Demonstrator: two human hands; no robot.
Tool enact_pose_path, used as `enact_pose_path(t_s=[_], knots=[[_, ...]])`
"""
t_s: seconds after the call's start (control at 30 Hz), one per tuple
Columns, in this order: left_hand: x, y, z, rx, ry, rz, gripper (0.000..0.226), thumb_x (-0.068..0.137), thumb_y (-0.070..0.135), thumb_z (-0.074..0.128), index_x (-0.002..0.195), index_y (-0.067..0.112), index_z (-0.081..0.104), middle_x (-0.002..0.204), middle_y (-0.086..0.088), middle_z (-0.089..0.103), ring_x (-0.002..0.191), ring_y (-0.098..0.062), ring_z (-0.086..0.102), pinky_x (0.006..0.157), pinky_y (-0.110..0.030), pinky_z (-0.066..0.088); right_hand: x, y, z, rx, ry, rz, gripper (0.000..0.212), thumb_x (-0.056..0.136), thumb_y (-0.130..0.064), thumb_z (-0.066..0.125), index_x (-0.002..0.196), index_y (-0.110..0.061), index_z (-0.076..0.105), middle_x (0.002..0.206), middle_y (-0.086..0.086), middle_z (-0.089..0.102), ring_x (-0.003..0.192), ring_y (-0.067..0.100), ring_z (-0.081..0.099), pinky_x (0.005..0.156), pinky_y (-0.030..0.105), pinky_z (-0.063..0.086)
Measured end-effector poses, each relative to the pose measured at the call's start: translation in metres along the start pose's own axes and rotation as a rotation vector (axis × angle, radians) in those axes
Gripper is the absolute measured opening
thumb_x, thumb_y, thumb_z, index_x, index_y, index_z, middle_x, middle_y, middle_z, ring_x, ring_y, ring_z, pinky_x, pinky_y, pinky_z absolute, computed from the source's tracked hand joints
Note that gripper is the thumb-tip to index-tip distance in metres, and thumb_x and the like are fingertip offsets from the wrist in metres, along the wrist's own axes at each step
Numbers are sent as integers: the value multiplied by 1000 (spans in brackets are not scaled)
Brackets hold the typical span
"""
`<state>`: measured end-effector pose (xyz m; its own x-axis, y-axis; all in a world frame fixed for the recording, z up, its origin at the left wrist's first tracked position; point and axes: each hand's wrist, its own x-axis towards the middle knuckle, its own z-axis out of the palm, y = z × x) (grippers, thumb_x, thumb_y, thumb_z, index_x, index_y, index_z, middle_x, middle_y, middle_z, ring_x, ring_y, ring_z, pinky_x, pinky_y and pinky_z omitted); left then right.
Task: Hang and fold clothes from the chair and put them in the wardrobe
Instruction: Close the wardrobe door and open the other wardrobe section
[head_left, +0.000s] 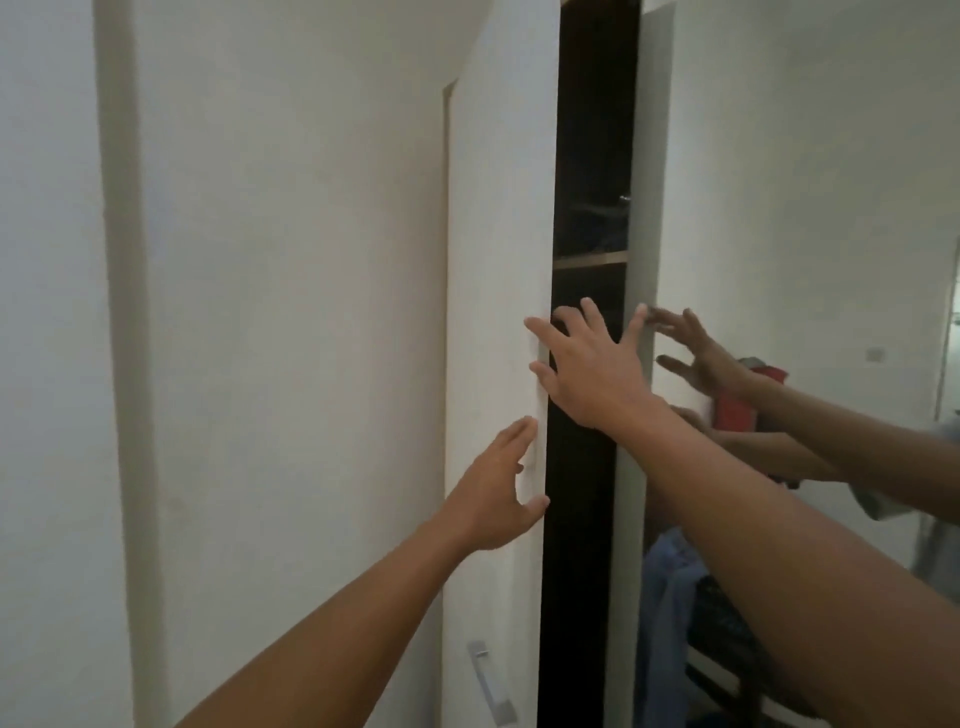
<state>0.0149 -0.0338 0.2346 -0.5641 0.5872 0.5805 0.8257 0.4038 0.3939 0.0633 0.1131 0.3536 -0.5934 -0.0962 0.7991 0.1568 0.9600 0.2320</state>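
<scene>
Centre frame, we work the wardrobe (587, 156) open: left hand (498, 488) spread on the white door (493, 234), right hand (587, 364) spread across the gap. The clothes (670, 597) (mirrored, lower right) apparently all await hanging.

Our left hand (493, 499) rests on the left door (498, 249), its handle (491, 680) below. Our right hand (592, 374) sits above it, across the gap (576, 519); a shelf (589, 258) lies above, the mirror door (779, 208) to its right.

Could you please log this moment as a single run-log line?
wardrobe: ajar | left hand: flat on white door edge | right hand: spread across gap to mirrored door | holding: nothing
</scene>
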Motion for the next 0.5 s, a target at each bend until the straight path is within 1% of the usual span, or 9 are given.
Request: enact_pose_path(t_s=[0.07,0.1,0.17,0.2,0.27,0.33,0.43,0.5], knots=[[12,9,19,-31,-77,-30,100,87,35,71,156,39,-2,164,19,-2,140,-17,40,108,-40,45,-8,19,5,-115,-13,18,56,100,-50,40,151,-36,22,160,6,23,151,36,5,107,80,-2],[18,13,28,-49,-102,-44,102,87,34,71,155,41,-4,163,20,-5,142,-18,37,109,-41,44,-11,28,8,-166,-18,20,56,100,-51,39,151,-37,22,161,7,21,151,38,3,106,80,-4],[31,21,40,-66,-125,-67,104,86,31,72,154,43,-6,163,20,-5,144,-20,36,108,-41,45,-16,45,15,-241,-22,18,57,100,-53,38,152,-37,22,163,8,18,151,39,0,106,78,-9],[37,23,46,-66,-129,-68,105,86,30,73,154,42,-6,163,20,-5,144,-20,36,107,-41,46,-18,54,18,-262,-17,18,57,100,-53,38,153,-36,23,164,9,16,151,40,0,105,78,-9],[49,24,57,-62,-153,-55,107,85,28,74,155,41,-6,163,20,-7,144,-20,35,105,-39,48,-21,69,25,-340,-23,8,58,100,-52,36,154,-33,25,165,12,13,151,42,2,107,77,0],[60,22,66,-76,-187,-50,111,83,27,75,155,40,-9,162,20,-10,146,-19,30,105,-38,48,-21,79,34,-387,-21,-21,58,101,-49,33,155,-28,27,165,13,10,151,42,3,111,72,5],[75,21,79,-78,-223,-47,117,80,28,77,154,38,-13,162,19,-13,147,-21,27,104,-38,49,-17,84,45,-316,31,43,57,98,-48,30,152,-30,34,163,5,21,152,31,9,116,63,-3],[81,19,86,-36,-221,-35,120,78,32,78,153,39,-16,163,17,-13,146,-23,31,102,-39,51,-16,86,54,-326,54,34,58,98,-47,25,153,-28,33,162,2,24,152,28,9,116,62,-4]])
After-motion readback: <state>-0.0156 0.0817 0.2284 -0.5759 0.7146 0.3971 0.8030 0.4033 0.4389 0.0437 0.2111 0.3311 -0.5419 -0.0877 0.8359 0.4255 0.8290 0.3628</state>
